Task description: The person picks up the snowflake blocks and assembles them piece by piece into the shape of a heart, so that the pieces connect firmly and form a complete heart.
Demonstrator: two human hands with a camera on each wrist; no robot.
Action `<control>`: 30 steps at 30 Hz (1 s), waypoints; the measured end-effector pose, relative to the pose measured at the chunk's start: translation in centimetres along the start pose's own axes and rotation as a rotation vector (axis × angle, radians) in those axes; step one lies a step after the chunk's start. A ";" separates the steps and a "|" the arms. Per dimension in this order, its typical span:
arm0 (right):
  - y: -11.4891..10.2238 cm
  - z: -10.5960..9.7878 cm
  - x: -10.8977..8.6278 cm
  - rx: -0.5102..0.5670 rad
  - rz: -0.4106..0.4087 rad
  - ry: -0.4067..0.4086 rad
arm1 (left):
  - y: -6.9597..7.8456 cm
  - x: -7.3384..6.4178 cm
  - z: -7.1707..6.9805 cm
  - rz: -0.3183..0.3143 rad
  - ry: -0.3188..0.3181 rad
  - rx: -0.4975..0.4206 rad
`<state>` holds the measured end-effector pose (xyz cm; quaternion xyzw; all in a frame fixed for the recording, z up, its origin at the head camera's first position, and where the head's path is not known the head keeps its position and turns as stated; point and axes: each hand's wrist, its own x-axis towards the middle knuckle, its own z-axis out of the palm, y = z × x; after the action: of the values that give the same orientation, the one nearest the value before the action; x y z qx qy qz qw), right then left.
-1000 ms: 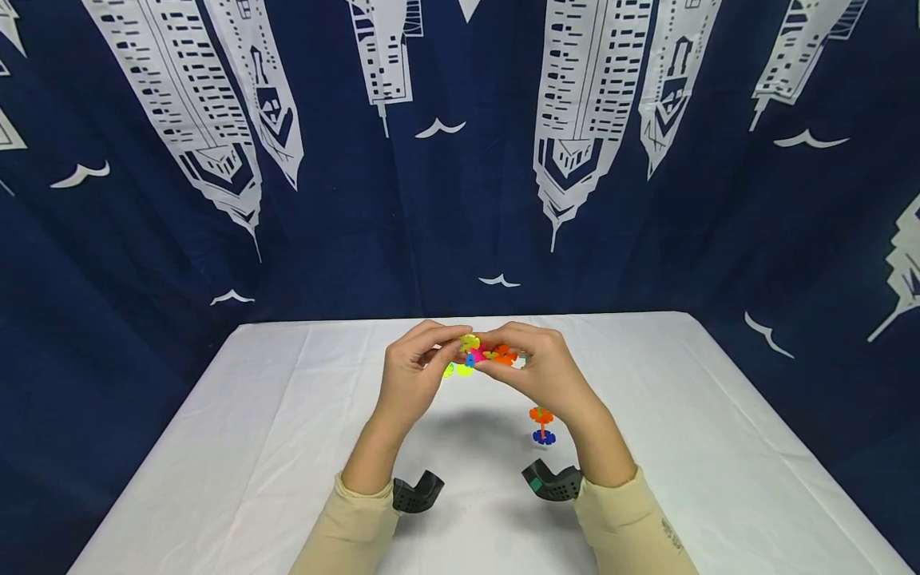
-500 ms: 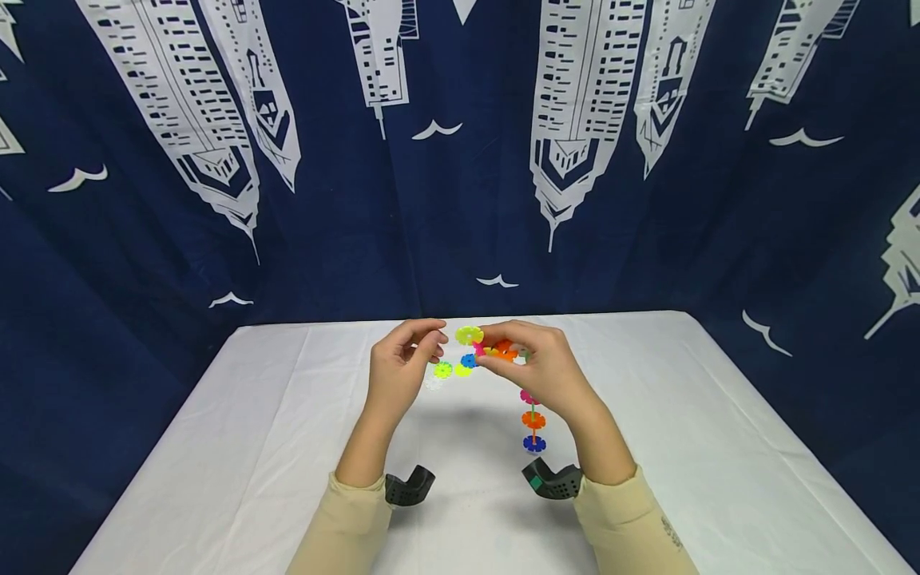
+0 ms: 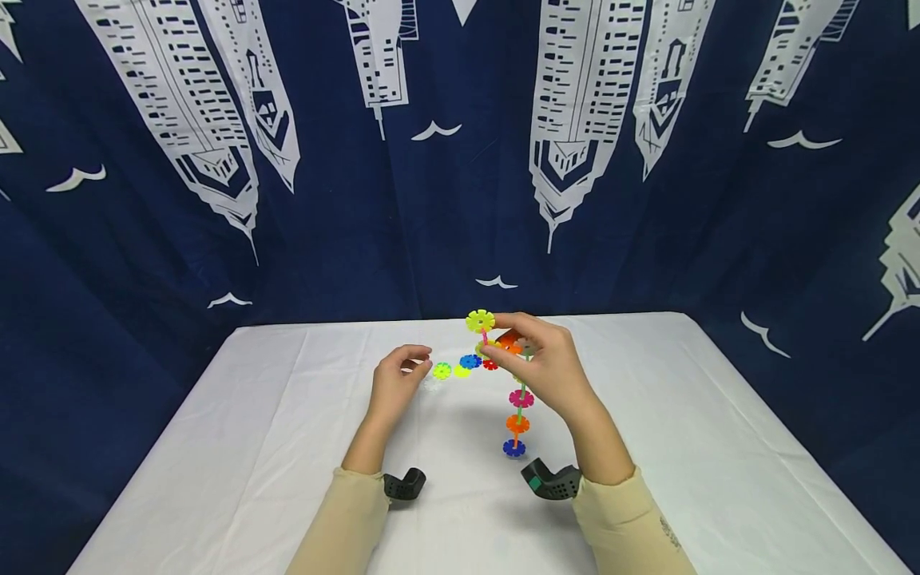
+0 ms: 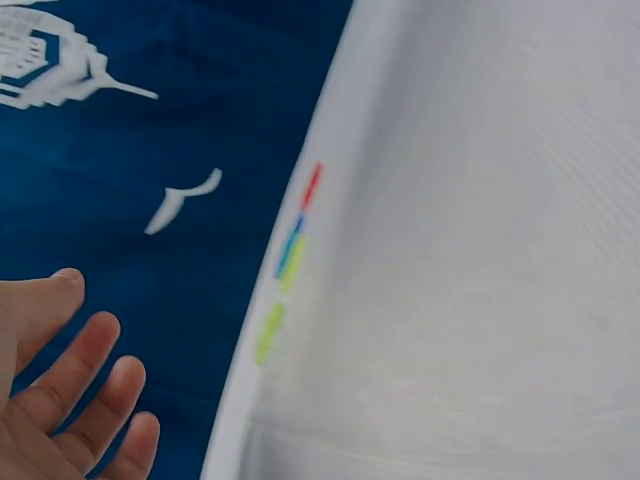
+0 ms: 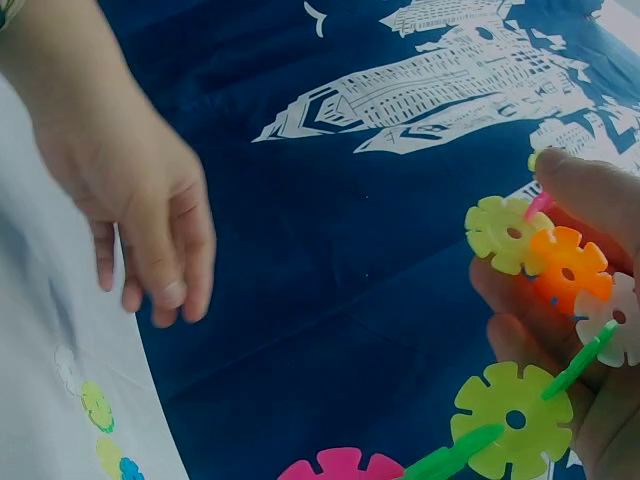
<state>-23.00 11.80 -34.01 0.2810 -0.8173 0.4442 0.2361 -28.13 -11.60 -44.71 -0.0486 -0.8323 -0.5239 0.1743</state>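
Observation:
My right hand (image 3: 553,371) pinches a chain of interlocking flower-shaped plastic discs (image 3: 521,398) in the air above the table. A yellow disc (image 3: 480,321) stands at the chain's upper end, on a pink disc seen edge-on. Orange, pink and dark blue discs hang lower, linked by edge-on green and orange ones. In the right wrist view, a yellow-green disc (image 5: 475,415), an orange disc (image 5: 552,255) and a whitish one show near the fingers. My left hand (image 3: 394,387) is apart from the chain, fingers loosely bent, with nothing in it.
Several loose discs lie towards the far side of the white-covered table (image 3: 302,447): a green-yellow disc (image 3: 442,370), a blue disc (image 3: 470,362), a red disc (image 3: 490,365), a yellow one and a clear one. A dark blue printed curtain (image 3: 402,239) hangs behind the table.
My left hand has let go of the yellow disc at the chain's end and drawn away left and down. My right hand has lifted that end, and the hanging end has swung left.

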 end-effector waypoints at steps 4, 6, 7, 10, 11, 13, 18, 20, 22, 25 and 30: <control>0.2 -0.1 0.0 0.037 -0.028 0.034 | -1.5 -0.2 0.7 -0.024 -0.020 0.057; 0.2 -0.1 0.0 0.052 -0.046 0.049 | -2.2 -0.4 0.9 -0.035 -0.020 0.079; 0.2 -0.2 0.0 0.055 -0.053 0.057 | -2.5 -0.5 1.1 -0.043 -0.022 0.091; 0.0 -0.3 0.0 0.077 -0.065 0.074 | -3.4 -0.6 1.4 -0.054 -0.025 0.140; 0.0 -0.3 0.0 0.085 -0.067 0.078 | -3.6 -0.6 1.5 -0.056 -0.027 0.168; -0.1 -0.4 0.0 0.095 -0.070 0.083 | -4.1 -0.6 1.6 -0.059 -0.032 0.225; -0.3 -0.5 0.1 0.105 -0.075 0.083 | -4.6 -0.7 1.9 -0.064 -0.059 0.365; -0.3 -0.5 0.1 0.112 -0.076 0.079 | -4.5 -0.8 2.0 -0.074 -0.075 0.410; -0.3 -0.5 0.1 0.117 -0.078 0.075 | -4.4 -0.9 2.1 -0.070 -0.080 0.444; -0.3 -0.5 0.0 0.114 -0.076 0.072 | -4.3 -1.0 2.2 -0.065 -0.078 0.463; -0.3 -0.7 0.0 0.102 -0.070 0.069 | -4.2 -1.0 2.4 -0.052 -0.062 0.477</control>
<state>-22.65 12.25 -33.50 0.3053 -0.7747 0.4862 0.2650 -28.91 -11.28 -49.60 -0.0005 -0.9384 -0.3151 0.1417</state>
